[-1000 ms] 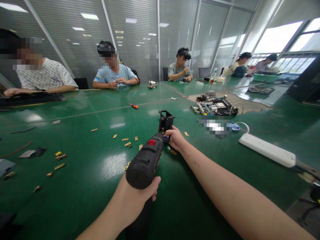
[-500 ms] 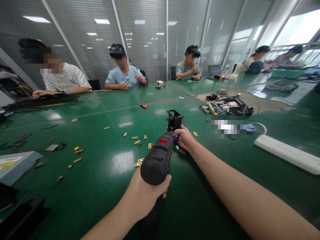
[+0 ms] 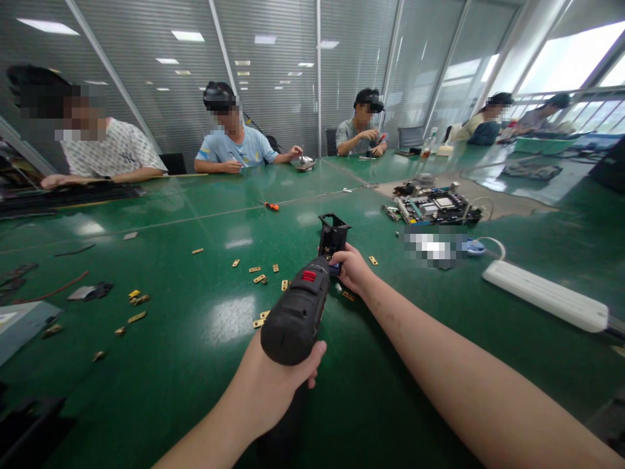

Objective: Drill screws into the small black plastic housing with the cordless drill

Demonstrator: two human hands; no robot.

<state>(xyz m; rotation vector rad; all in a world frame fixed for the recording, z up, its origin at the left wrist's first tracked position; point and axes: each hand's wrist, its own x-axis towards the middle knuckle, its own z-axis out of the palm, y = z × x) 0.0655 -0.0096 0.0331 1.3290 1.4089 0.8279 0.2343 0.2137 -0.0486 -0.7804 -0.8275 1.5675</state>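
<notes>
My left hand (image 3: 280,384) is wrapped round the grip of a black cordless drill (image 3: 295,319) with a red switch on top. The drill's nose points away from me, toward a black plastic housing (image 3: 334,229) with an open frame at its top. My right hand (image 3: 353,268) grips that housing by its right side, thumb near the drill's tip. Brass-coloured bits show inside the housing, though the drill hides the exact point of contact. Several small brass plates with holes (image 3: 259,279) lie on the green table left of the housing, and another brass plate (image 3: 373,260) lies to its right.
A circuit board (image 3: 434,207) and a white power strip (image 3: 547,296) lie on the right. An orange screwdriver (image 3: 271,206) rests beyond the housing. Wires, scraps and a grey metal box (image 3: 22,329) are at the left. Several co-workers sit along the far side.
The view has turned slightly right; my hands, drill and housing keep the same pose together. One co-worker's hand has reached out to a small object on the far table edge.
</notes>
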